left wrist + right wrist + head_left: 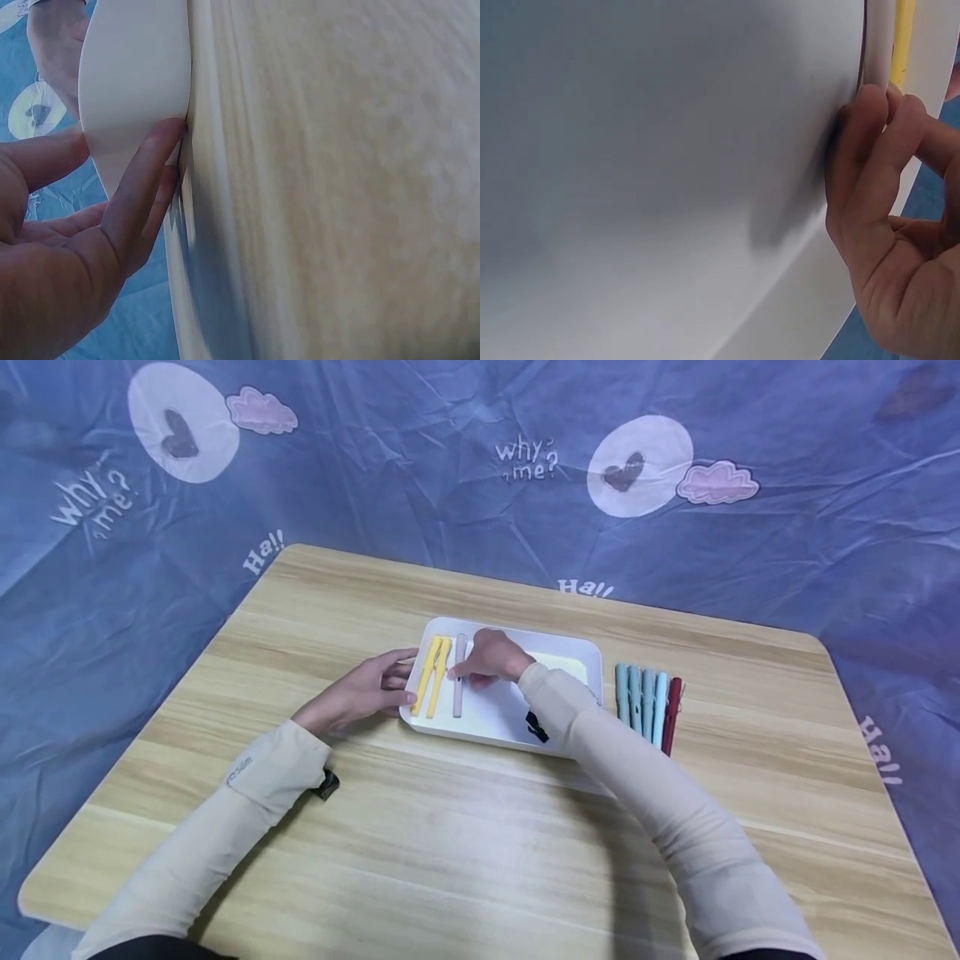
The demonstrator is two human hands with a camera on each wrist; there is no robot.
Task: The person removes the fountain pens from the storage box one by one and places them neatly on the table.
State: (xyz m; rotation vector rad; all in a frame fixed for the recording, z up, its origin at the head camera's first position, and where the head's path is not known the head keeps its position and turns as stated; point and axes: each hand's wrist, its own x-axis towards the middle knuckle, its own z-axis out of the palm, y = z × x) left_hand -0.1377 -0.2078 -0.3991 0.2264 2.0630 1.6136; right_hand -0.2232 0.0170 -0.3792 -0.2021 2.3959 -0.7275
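A white rectangular tray (491,718) lies on the wooden table. Two yellow pens (424,681) lie side by side along its left end, with a pale lavender pen (458,697) just to their right. My right hand (493,656) reaches into the tray and pinches the lavender pen between thumb and fingertips; the right wrist view shows those fingertips on its barrel (880,45). At the tray's left end, my left hand (360,692) holds the edge, thumb on the rim. In the left wrist view, its fingertips press against the outer wall (135,67).
Right of the tray, several teal and light blue pens (635,697) lie in a row with a dark red pen (674,710) at the end. Blue printed cloth (420,468) hangs behind the wooden table (420,852). My right forearm (637,777) crosses the tray's front right corner.
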